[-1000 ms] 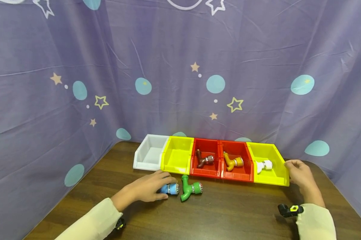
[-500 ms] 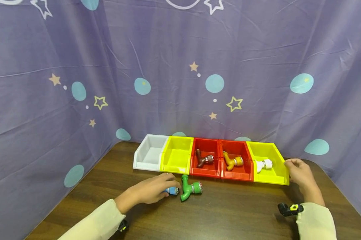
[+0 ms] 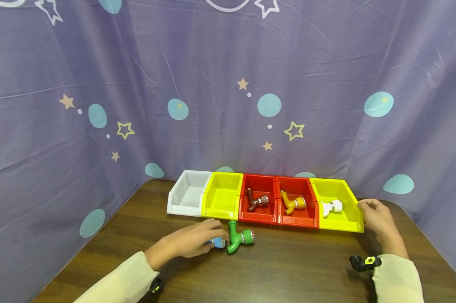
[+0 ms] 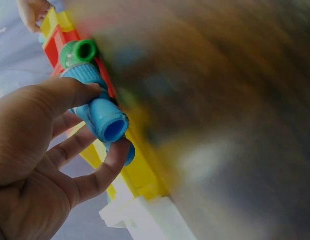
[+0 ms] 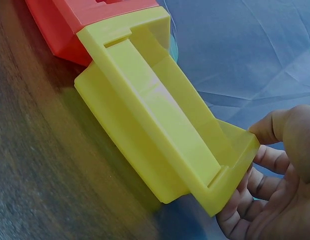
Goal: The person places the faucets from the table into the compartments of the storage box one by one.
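Observation:
My left hand pinches a blue plastic tap between thumb and fingers, low over the table; in the head view the hand covers most of the tap, leaving its ribbed end visible. Close to its right lies a green tap on the table. At the far right, my right hand holds the outer side wall of a yellow bin, thumb at the rim corner and fingers curled against the outside. Inside that bin rests a white tap.
Left of that bin, two red bins hold an orange tap and a dark brown tap. Another yellow bin and a white bin complete the row on the wooden table. A purple curtain hangs behind.
My left hand has moved slightly right and closed further over the blue tap, covering more of it. My right hand keeps its hold on the yellow bin.

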Motion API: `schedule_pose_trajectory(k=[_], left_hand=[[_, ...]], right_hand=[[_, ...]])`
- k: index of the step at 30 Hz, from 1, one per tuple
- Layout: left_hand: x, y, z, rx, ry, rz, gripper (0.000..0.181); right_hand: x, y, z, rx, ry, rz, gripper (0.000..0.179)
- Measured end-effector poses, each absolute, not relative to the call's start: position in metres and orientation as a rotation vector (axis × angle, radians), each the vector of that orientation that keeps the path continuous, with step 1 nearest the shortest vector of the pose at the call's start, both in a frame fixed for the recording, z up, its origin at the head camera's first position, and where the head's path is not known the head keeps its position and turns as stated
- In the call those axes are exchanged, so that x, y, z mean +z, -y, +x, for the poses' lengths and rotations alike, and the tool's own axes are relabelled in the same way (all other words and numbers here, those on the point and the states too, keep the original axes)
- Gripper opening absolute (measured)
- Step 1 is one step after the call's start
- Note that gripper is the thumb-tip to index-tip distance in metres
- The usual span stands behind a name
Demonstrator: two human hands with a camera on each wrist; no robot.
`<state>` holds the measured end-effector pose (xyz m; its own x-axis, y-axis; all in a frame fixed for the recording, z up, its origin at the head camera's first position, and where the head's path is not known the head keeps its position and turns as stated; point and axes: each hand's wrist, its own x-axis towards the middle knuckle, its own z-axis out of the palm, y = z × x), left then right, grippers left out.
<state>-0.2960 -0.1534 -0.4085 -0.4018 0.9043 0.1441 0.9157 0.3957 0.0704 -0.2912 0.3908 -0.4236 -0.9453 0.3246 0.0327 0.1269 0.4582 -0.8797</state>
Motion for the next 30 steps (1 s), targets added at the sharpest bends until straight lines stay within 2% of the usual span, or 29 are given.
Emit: schedule_pose_trajectory(k=[11,30], left_hand=[[-0.380,0.143,-0.294,-0.051,2.439,-1.627,0.046],[-0.357,0.131,-0.369,-0.053,2.430,-1.587,0.042]], right_hand=[[-0.425,-0.391,-0.293,1.477,2.502,-0.389,0.050],[-0.424,-0.389,-0.292,1.486,2.495,-0.410,0.050]])
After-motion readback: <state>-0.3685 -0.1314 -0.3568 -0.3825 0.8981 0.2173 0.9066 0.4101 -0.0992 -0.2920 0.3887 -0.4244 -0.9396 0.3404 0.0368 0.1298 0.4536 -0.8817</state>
